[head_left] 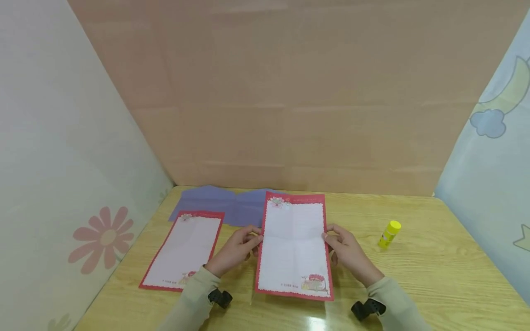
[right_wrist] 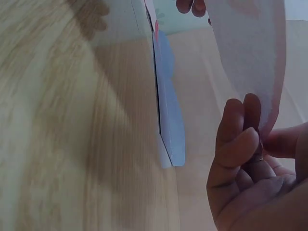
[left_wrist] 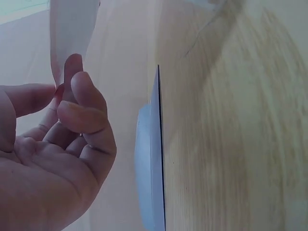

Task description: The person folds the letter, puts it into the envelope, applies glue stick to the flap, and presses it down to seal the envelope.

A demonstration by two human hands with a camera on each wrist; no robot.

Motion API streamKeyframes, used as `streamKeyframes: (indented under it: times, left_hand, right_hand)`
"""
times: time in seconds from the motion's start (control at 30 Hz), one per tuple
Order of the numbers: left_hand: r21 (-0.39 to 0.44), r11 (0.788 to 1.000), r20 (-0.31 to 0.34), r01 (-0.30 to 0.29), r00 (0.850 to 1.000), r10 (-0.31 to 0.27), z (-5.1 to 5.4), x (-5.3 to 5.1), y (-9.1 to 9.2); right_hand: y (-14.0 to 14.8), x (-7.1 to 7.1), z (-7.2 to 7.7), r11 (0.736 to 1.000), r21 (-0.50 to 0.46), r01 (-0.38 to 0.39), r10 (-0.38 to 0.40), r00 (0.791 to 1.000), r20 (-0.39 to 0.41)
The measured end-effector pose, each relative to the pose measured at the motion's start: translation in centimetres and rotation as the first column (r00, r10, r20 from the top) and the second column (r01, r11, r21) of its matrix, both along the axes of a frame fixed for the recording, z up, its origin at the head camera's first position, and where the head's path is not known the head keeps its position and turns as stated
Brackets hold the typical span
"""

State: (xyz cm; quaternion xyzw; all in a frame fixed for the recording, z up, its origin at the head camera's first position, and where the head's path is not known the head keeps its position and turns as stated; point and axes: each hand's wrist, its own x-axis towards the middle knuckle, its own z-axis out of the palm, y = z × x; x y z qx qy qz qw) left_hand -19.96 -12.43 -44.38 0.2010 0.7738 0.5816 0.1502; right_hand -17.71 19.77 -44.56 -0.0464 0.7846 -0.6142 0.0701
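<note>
A sheet of letter paper (head_left: 295,253) with a red border, a flower at the top and a small picture at the lower right is held up off the table. Fold creases cross its middle. My left hand (head_left: 237,248) pinches its left edge between thumb and fingers, also seen in the left wrist view, where the hand (left_wrist: 72,134) grips the paper's edge (left_wrist: 72,33). On the opposite edge, my right hand (head_left: 349,253) pinches the sheet the same way; the right wrist view shows that hand (right_wrist: 255,163) with the paper's back (right_wrist: 255,53) above the fingers.
A second red-bordered sheet (head_left: 186,250) lies on the wooden table (head_left: 414,285) at the left. Behind it is a creased purple paper (head_left: 211,202), partly covered. A yellow glue stick (head_left: 389,234) stands at the right. Walls (head_left: 290,92) enclose the back and sides.
</note>
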Motion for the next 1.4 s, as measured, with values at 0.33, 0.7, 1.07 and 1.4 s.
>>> streamKeyframes:
  times: [0.33,0.7,1.07,1.4]
  left_hand:
    - [0.020,0.999,0.019,-0.026,0.999,0.026,-0.17,-0.07,-0.03]
    - [0.000,1.000,0.004,-0.030,1.000,0.030,-0.23,0.03,0.02]
    - [-0.010,1.000,-0.041,-0.025,0.999,0.024,-0.42,0.16,-0.13]
    - [-0.021,0.999,-0.020,-0.049,0.999,0.048,-0.38,0.40,-0.06]
  right_hand:
    - [0.42,0.07,0.27,0.998,-0.046,-0.038,0.038,0.999,-0.006]
    - [0.81,0.39,0.56,0.996,-0.053,-0.077,0.075,0.996,-0.038]
    - [0.83,0.29,0.49,0.997,-0.020,-0.080,0.080,0.996,-0.038]
    - [0.98,0.30,0.24,0.996,0.019,-0.092,0.093,0.992,-0.080]
